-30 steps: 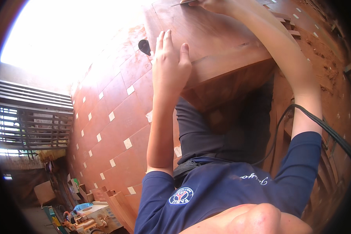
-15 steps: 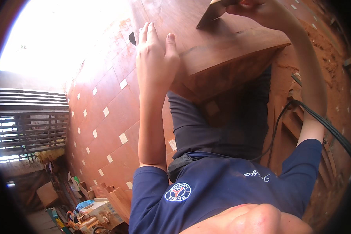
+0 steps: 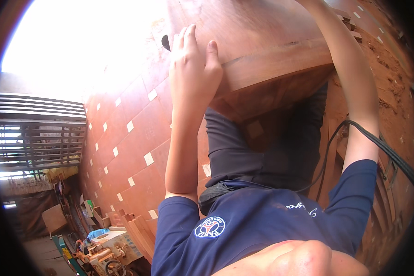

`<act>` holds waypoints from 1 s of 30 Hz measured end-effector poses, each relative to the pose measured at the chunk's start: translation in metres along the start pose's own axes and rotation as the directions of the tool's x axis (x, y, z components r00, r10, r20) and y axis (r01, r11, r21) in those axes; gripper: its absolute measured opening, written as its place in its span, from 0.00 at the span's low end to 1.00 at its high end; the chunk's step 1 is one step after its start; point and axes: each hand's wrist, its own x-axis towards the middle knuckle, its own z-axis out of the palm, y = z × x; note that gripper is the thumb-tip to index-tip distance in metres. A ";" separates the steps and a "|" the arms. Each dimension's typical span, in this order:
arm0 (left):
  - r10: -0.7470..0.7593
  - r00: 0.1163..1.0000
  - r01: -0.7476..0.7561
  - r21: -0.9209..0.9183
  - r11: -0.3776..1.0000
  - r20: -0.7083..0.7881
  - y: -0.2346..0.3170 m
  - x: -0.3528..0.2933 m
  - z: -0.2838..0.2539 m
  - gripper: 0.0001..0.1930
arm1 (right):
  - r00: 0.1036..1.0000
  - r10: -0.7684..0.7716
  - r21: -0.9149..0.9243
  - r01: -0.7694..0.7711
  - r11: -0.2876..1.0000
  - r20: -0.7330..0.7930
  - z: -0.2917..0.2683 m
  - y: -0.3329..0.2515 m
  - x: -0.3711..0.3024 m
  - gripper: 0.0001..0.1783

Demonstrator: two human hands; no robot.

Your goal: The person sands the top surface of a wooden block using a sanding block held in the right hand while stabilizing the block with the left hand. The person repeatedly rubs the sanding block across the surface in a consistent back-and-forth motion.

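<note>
My left hand (image 3: 194,62) lies flat on the left edge of a brown wooden panel (image 3: 257,27), fingers stretched and thumb apart. It holds nothing. The panel's thick front edge (image 3: 280,60) faces me above my legs. A dark rounded piece (image 3: 166,43) shows just beyond the panel's left side, near my fingertips. My right forearm (image 3: 349,73) reaches up over the panel's right corner; the hand itself lies past the top edge of the picture, so its fingers and whatever they hold are hidden.
Black cables (image 3: 377,142) run by my right arm. Reddish tiled floor (image 3: 138,152) with small white squares spreads to the left. Tools and wood offcuts (image 3: 110,248) crowd the lower left, below a slatted grille (image 3: 39,133). Reddish dust (image 3: 382,78) lies at right.
My right hand, earlier holding a flat thin scraper-like blade against the panel, has moved up out of the picture with it. The panel and left hand appear slightly shifted right; the left hand stays flat.
</note>
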 end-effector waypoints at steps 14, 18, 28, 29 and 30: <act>0.031 0.999 -0.031 -0.025 0.999 0.018 0.007 0.001 0.000 0.27 | 0.978 0.077 0.642 -0.184 0.745 0.192 -0.050 0.033 -0.031 0.06; 0.000 0.999 0.000 -0.007 1.000 0.033 0.005 0.000 -0.002 0.28 | 0.993 0.105 0.648 -0.118 0.753 0.059 -0.043 0.018 -0.027 0.07; 0.097 0.995 -0.097 0.039 0.995 -0.023 0.010 0.000 0.002 0.28 | 0.968 0.218 -0.394 -0.152 0.906 0.128 -0.011 -0.013 -0.011 0.33; 0.087 0.996 -0.087 0.034 0.996 -0.022 0.009 0.001 0.002 0.28 | 0.912 0.381 -0.474 -0.272 0.837 0.150 -0.012 -0.025 -0.007 0.35; 0.076 0.997 -0.076 0.030 0.997 -0.022 0.008 0.001 0.001 0.29 | 0.998 0.016 -0.339 0.005 0.941 0.059 -0.007 -0.002 -0.010 0.24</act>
